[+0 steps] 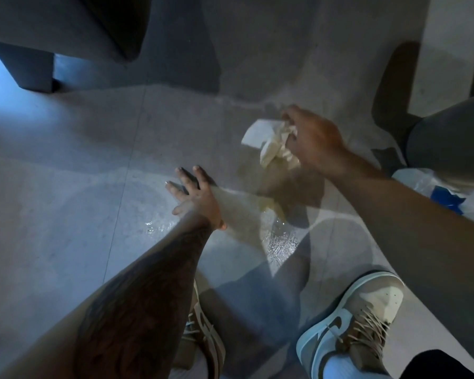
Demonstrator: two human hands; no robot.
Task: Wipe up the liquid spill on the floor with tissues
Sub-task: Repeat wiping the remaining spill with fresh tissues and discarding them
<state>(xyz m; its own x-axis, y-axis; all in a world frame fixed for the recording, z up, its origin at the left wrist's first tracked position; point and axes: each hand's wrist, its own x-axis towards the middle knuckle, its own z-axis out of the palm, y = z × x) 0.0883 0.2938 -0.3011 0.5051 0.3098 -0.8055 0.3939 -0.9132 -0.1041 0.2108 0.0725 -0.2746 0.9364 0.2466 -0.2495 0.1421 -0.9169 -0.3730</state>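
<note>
A yellowish liquid spill (271,209) spreads over the grey tiled floor (66,187) in front of my feet, with wet glints nearer my shoes. My right hand (312,138) grips a crumpled wad of tissues (274,146), stained yellow, at the far edge of the spill; a cleaner white flap sticks out to the left. My left hand (195,192) lies flat on the floor with fingers spread, just left of the spill.
My two sneakers (350,318) stand at the bottom of the view. A tissue pack (446,192) in blue and white plastic lies at the right edge. A dark furniture leg (25,64) stands at the upper left, a dark chair base (391,86) at the upper right.
</note>
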